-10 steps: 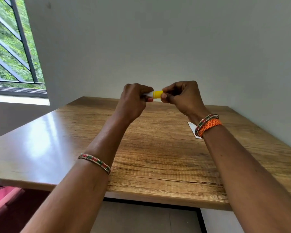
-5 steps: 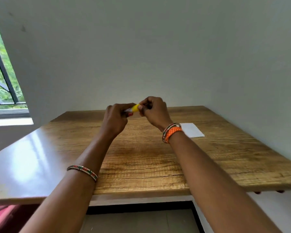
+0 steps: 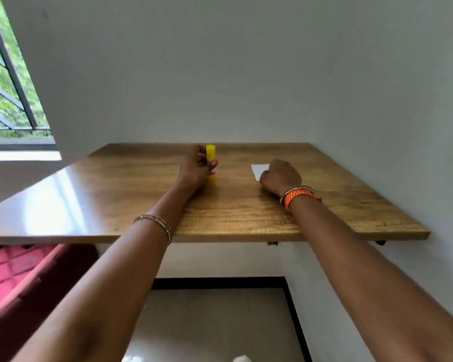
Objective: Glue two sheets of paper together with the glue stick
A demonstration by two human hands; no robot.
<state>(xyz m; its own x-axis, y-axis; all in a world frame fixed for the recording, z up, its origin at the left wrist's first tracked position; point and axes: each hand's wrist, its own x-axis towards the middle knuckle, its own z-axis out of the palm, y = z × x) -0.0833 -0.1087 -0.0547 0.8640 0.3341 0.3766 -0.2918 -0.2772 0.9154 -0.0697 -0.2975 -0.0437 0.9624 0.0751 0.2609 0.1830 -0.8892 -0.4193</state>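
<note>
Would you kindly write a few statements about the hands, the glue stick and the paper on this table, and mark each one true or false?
1. The left hand grips the yellow glue stick. True.
2. The glue stick lies flat on the table. False: it stands upright, its lower end at the tabletop.
3. The right hand is at the white paper and covers part of it. True.
4. Both hands hold the glue stick. False: only the left hand does; the right is apart from it, at the paper.
5. The paper lies to the left of the glue stick. False: it lies to its right.
</note>
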